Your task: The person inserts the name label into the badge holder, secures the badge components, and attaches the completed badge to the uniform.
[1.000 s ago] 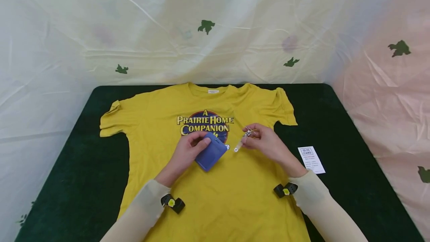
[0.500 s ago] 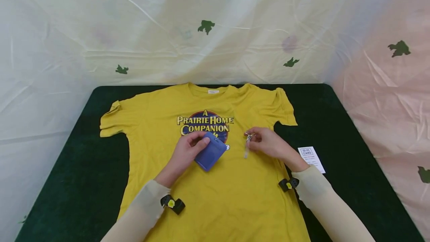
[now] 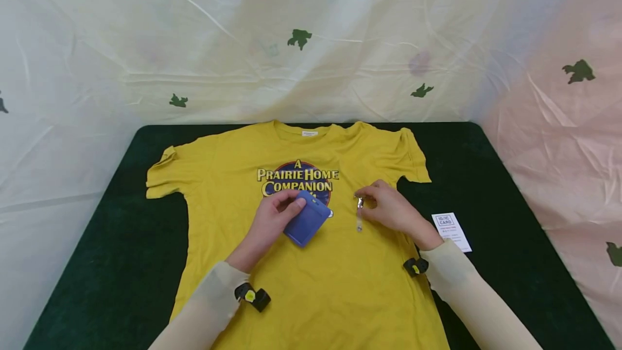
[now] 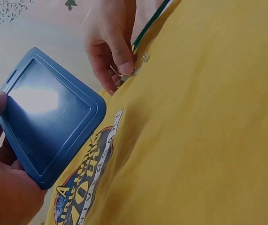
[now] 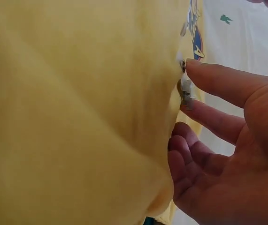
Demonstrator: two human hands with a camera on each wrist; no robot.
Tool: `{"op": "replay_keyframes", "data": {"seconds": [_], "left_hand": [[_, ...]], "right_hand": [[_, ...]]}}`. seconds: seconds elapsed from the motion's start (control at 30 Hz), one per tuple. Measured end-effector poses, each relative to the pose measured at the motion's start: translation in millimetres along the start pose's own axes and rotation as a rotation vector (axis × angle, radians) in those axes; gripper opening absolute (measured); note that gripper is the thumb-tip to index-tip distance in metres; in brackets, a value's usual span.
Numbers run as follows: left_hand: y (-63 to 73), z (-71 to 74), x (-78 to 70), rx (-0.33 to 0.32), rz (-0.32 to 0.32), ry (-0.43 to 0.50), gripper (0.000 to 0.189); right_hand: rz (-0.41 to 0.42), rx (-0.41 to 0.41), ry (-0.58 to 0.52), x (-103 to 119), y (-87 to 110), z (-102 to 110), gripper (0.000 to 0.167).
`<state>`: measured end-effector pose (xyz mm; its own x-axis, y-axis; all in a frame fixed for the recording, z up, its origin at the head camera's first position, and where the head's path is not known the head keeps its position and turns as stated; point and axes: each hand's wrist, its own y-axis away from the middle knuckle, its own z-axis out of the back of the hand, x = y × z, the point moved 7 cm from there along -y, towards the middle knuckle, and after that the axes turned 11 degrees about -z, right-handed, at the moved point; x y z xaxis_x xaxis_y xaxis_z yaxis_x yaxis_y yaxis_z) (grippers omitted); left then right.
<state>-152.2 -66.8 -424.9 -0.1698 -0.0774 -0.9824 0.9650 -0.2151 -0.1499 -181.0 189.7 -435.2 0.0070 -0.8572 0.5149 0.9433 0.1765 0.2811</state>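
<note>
My left hand [image 3: 277, 215] pinches a blue card holder [image 3: 306, 223] by its slotted end, tilted above the shirt's print. In the left wrist view the holder's clear window [image 4: 49, 112] shows a bright reflection. At the shirt's chest, right of the print, my right hand [image 3: 391, 209] has thumb and forefinger on a metal badge clip [image 3: 360, 202] with a clear strap [image 3: 359, 224]. The right wrist view has the clip [image 5: 186, 91] between those two fingertips, against the yellow fabric. Its other fingers are loosely curled. The yellow T-shirt [image 3: 233, 177] lies spread on the table.
A white printed card [image 3: 452, 232] lies on the dark green tabletop [image 3: 510, 263], right of the shirt and close to the right forearm. Pale cloth [image 3: 311, 80] with leaf-like green patches hangs behind the table and at both sides.
My right hand has shifted slightly right with the badge clip, and the strap has swung from slanting to pointing toward me. The left hand and card holder stay nearly still.
</note>
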Motion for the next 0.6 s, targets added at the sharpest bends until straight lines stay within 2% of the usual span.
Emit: {"op": "replay_keyframes", "data": {"seconds": [0.17, 0.27, 0.43, 0.6], "left_hand": [[-0.3, 0.1, 0.6, -0.003, -0.002, 0.0, 0.027], [-0.6, 0.6, 1.3, -0.008, 0.002, 0.0, 0.026], [-1.4, 1.7, -1.9, -0.019, -0.014, -0.001, 0.024], [-1.9, 3.9, -8.3, -0.046, -0.038, 0.008, 0.022]], "right_hand": [[-0.001, -0.02, 0.021, 0.1, 0.9, -0.4, 0.039], [-0.002, -0.024, 0.007, -0.7, 1.8, 0.3, 0.045], [-0.037, -0.033, -0.088, -3.0, 4.9, 5.3, 0.055], [-0.045, -0.085, -0.194, 1.3, 13.3, 12.9, 0.047]]}}
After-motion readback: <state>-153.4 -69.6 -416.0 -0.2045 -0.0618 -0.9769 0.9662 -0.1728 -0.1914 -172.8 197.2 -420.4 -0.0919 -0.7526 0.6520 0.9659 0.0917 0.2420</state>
